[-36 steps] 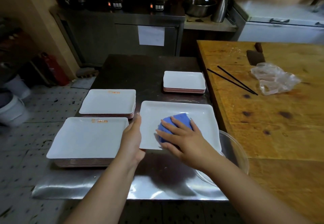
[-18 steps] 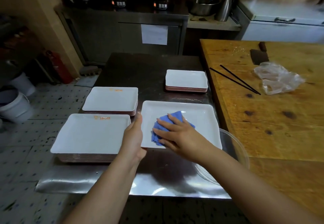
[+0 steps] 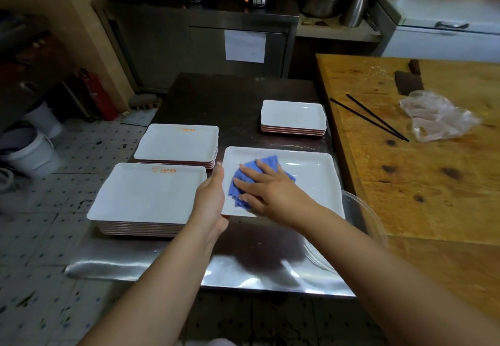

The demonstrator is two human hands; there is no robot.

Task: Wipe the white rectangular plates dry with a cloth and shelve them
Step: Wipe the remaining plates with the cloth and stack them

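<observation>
Head view: the left hand [image 3: 209, 199] is gripping the left edge of a white plate [image 3: 311, 180] lying on the steel table [image 3: 238, 96], while the right hand [image 3: 270, 188], fingers spread flat, is pressing a blue cloth [image 3: 266, 163] onto it. Three plate stacks [image 3: 146, 194] [image 3: 176, 142] [image 3: 293, 115] are sitting nearby.

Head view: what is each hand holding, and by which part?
The left hand grips the plate by its left edge. The right hand presses the blue cloth flat onto the plate, fingers spread, not gripping.
</observation>
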